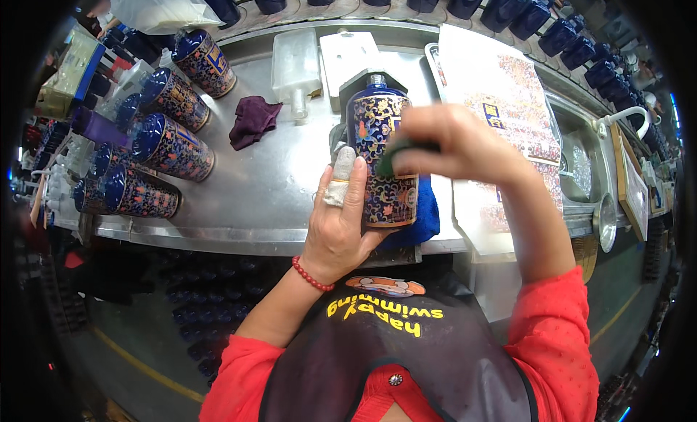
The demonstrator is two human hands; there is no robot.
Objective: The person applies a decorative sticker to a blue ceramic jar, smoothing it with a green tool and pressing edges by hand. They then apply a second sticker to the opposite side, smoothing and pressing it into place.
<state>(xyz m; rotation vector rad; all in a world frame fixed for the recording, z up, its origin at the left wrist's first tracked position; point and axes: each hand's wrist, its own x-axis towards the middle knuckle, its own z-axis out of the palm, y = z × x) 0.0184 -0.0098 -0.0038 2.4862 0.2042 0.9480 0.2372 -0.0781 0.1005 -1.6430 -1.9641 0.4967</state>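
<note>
A dark blue glass bottle (374, 121) covered in a colourful floral pattern lies tilted in front of me, its neck pointing away. My left hand (335, 230) grips its lower left side; one finger is wrapped in pale material. Over the bottle's right side, my right hand (461, 142) is smeared by motion, its fingers closed on a dark green flat piece (398, 158) pressed near the pattern. Whether that piece is a scraper or a pad I cannot tell. Beneath the bottle lies a bright blue cloth (430, 213), and a dark support shows around its shoulder.
Several patterned bottles (174, 150) stand at the left of the metal table (232, 175). A purple cloth (254, 122) and a clear plastic container (296, 63) lie nearby. Printed pattern sheets (494, 74) are to the right, beside a sink (581, 157). Plain blue bottles (501, 8) line a conveyor behind.
</note>
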